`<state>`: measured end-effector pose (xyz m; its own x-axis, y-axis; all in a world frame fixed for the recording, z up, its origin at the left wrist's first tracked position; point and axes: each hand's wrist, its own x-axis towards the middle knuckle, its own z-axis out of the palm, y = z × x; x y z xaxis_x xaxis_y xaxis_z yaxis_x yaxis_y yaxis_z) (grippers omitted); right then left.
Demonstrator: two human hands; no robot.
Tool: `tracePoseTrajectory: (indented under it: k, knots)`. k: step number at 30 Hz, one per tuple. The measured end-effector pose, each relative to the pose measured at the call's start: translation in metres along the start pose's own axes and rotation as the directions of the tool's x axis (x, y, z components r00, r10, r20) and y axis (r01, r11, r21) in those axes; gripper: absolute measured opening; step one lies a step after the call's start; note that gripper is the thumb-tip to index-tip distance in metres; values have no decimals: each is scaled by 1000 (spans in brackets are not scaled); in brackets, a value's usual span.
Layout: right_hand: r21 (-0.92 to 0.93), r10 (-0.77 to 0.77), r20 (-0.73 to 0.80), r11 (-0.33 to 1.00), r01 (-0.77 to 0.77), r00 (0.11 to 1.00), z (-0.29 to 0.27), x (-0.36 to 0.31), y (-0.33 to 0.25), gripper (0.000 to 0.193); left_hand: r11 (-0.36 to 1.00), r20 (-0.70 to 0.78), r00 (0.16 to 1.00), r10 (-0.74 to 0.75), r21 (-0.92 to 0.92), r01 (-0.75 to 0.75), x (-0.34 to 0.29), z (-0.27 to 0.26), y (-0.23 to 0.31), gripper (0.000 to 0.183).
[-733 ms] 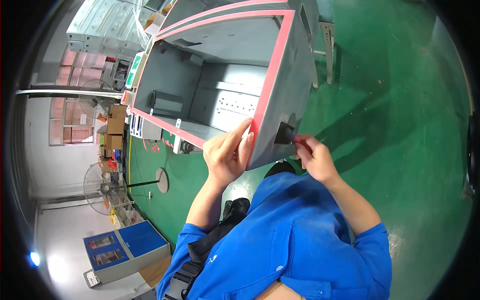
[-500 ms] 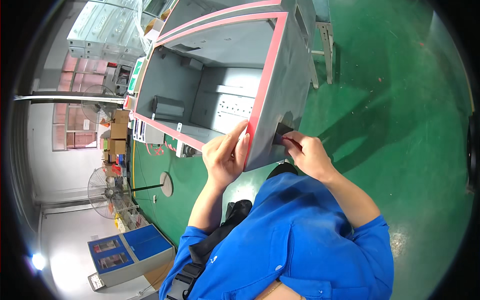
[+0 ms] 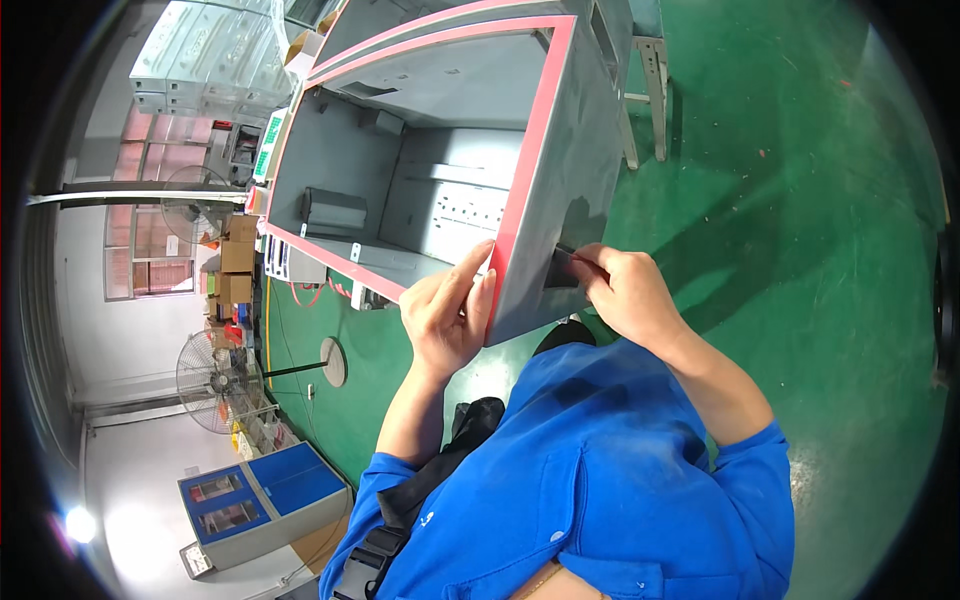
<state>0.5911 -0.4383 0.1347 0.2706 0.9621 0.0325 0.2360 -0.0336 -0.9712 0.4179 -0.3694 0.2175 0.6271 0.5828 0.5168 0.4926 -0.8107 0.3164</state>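
A grey metal cabinet (image 3: 545, 215) stands tilted in front of me, with pink tape (image 3: 528, 140) round its front opening. My left hand (image 3: 445, 310) rests at the near corner of that opening. Its index finger and thumb are stretched out apart, their tips touching the taped edge. On the cabinet's right side wall, my right hand (image 3: 625, 290) pinches a small dark thin sheet (image 3: 561, 268) between thumb and fingers. The sheet lies close against the grey wall; whether it is sandpaper I cannot tell.
A metal stand leg (image 3: 655, 95) rises beyond the cabinet on the green floor (image 3: 800, 250). To the left are a standing fan (image 3: 218, 380), cardboard boxes (image 3: 237, 258) and a blue-and-grey cabinet (image 3: 262, 505). Stacked metal housings (image 3: 205, 55) fill the far left.
My right hand has shifted slightly right and up along the side wall, with the dark sheet still pinched. The left hand stays almost where it was on the edge.
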Motion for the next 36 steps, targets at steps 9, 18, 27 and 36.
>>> tracePoseTrajectory:
  k: [9, 18, 27, 36]
  knots:
    - [55, 77, 68, 995, -81, 995, -6, 7, -2, 14, 1000, 0, 1000, -1, -8, 1, 0, -2, -1, 27]
    - [-90, -34, 89, 995, 42, 995, -4, 2, -2, 14, 1000, 13, 1000, -1, -1, 1, 1, -1, -1, 26]
    - [-39, 35, 118, 999, -31, 992, -7, 9, -5, 17, 1000, 9, 1000, 6, -5, -6, 0, -1, -3, 26]
    - [106, 131, 138, 984, -146, 982, -7, 13, 0, 17, 1000, 14, 1000, 13, -3, -13, -1, -1, -1, 27]
